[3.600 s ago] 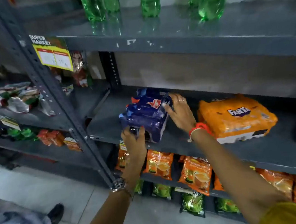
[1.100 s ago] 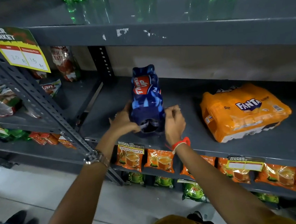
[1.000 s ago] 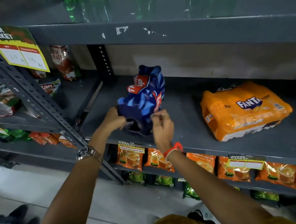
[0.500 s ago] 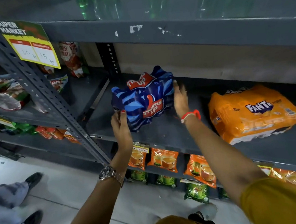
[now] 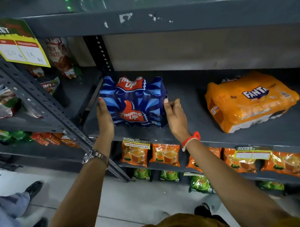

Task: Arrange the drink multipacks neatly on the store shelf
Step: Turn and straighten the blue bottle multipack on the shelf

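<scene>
A blue Thums Up multipack (image 5: 135, 102) stands on the grey middle shelf (image 5: 192, 127), near its left end, with its printed face turned toward me. My left hand (image 5: 104, 116) presses flat against the pack's left side. My right hand (image 5: 175, 114) is at its right lower corner, fingertips touching the wrap. An orange Fanta multipack (image 5: 250, 101) lies flat on the same shelf to the right, slightly askew, with a wide gap between the two packs.
A slotted upright post (image 5: 40, 105) runs diagonally left of the pack. Green bottles (image 5: 83, 0) stand on the shelf above. Orange tea packets (image 5: 165, 155) hang below the shelf edge. Another person's legs and shoes (image 5: 12, 209) are on the floor at lower left.
The blue pack was turned from end-on to face-on and set squarely on the shelf. My hands moved from its near end to its two sides.
</scene>
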`<state>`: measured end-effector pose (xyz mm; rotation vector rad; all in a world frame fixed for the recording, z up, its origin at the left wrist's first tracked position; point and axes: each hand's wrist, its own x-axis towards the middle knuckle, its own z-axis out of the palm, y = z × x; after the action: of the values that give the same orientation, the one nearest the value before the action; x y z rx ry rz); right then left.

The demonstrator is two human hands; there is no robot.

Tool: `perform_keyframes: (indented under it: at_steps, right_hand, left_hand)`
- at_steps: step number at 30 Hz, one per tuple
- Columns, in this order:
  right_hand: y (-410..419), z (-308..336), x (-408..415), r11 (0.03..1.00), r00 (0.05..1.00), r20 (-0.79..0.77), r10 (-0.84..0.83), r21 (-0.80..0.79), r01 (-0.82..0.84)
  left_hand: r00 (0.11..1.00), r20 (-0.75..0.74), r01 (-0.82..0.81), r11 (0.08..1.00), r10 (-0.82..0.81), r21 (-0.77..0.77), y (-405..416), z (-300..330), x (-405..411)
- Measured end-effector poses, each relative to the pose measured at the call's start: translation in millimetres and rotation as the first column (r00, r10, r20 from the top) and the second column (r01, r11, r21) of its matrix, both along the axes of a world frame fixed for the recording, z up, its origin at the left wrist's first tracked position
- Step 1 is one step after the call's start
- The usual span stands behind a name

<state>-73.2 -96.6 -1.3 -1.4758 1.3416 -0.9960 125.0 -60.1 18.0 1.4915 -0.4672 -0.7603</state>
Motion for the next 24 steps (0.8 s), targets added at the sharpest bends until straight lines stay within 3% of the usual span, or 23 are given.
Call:
perform_keyframes:
  at_steps: [5, 11, 17, 24]
  right_hand:
    - [22.1, -11.6, 6.0, 0.997, 0.999, 0.002, -0.050, -0.053, 0.050]
    - [29.7, -11.7, 10.4, 0.990, 0.993, -0.013, -0.115, -0.085, 0.114]
    - [37.3, -14.4, 8.1, 0.986, 1.000, -0.023, 0.010, -0.169, -0.014]
    - [28.7, -7.7, 1.1, 0.984, 0.999, -0.040, 0.013, -0.179, -0.021]
  left_hand:
    - [0.995, 0.060, -0.071, 0.993, 0.076, -0.092, 25.2, -11.3, -4.2]
    - [0.998, 0.054, -0.021, 0.999, 0.023, -0.028, 31.2, -8.0, -1.1]
    - [0.997, 0.079, 0.005, 1.000, -0.007, 0.026, 29.4, -2.6, 4.0]
    - [0.997, 0.070, 0.026, 0.999, -0.028, 0.033, 22.1, 1.4, -6.3]
